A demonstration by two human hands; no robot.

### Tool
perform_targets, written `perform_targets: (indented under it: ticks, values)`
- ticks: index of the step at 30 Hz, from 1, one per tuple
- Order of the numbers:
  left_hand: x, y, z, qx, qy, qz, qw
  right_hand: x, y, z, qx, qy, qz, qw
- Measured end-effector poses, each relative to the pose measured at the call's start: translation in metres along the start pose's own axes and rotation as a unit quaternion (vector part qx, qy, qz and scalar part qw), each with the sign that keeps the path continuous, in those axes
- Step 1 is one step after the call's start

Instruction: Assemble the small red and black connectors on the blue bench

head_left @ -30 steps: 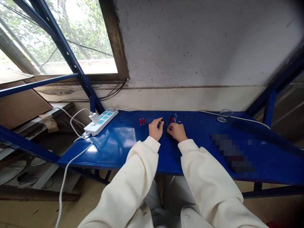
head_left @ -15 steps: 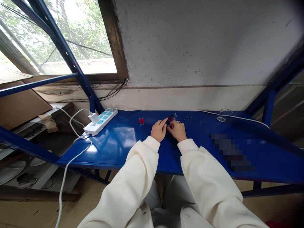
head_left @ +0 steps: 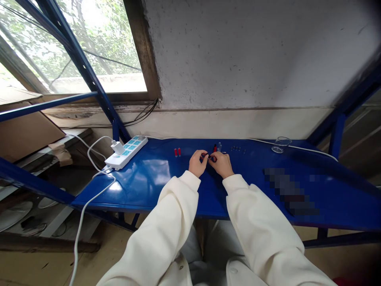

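My left hand [head_left: 197,163] and my right hand [head_left: 222,163] meet over the middle of the blue table. The fingertips of both are pinched together around a small dark piece [head_left: 210,156], mostly hidden by the fingers; its kind cannot be made out. Just beyond my right hand stand a small red and black piece [head_left: 214,148] and clear small tubes [head_left: 219,147]. Two red, tube-like pieces with pale ends [head_left: 177,152] stand side by side to the left of my hands. Several tiny parts [head_left: 236,148] lie in a row at the right.
A white power strip [head_left: 126,152] with a plug and cable is at the table's left end. A clear glass cup [head_left: 279,145] stands at the back right, by a white cable. Nearer on the right lies a blurred-out dark object [head_left: 290,192]. Blue frame posts flank the blue table [head_left: 143,190].
My left fingers, stretched out before, have curled into a pinch. The dark piece between my hands shows less than before. Everything else on the table is where it was.
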State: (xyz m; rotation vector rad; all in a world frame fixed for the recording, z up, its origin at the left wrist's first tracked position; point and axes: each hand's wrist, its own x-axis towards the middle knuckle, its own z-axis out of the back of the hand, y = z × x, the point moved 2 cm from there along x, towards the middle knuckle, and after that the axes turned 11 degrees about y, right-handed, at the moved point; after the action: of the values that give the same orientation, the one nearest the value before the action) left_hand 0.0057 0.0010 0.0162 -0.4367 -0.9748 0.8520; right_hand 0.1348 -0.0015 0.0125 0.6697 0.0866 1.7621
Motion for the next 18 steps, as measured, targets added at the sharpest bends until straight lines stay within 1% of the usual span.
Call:
perform_targets:
  ticks: [6,11,13,15,18]
  values:
    - [0.0,0.001,-0.001,0.014,0.01,0.011,1.0,0.0,0.0,-0.001,0.001,0.019,0.005,1.0]
    - [-0.001,-0.002,-0.001,0.059,0.014,0.002,0.998,0.0,-0.001,-0.002,0.005,0.021,0.009,1.0]
    - [0.001,-0.005,0.001,0.086,0.018,0.007,0.996,0.0,-0.001,-0.001,0.009,0.021,0.013,1.0]
    - [0.005,-0.01,0.004,0.12,0.035,0.019,0.992,0.001,-0.001,-0.001,0.016,0.022,0.014,1.0]
    - [0.016,-0.019,0.013,0.181,0.097,0.038,0.978,0.001,-0.001,-0.002,0.031,0.024,0.013,0.999]
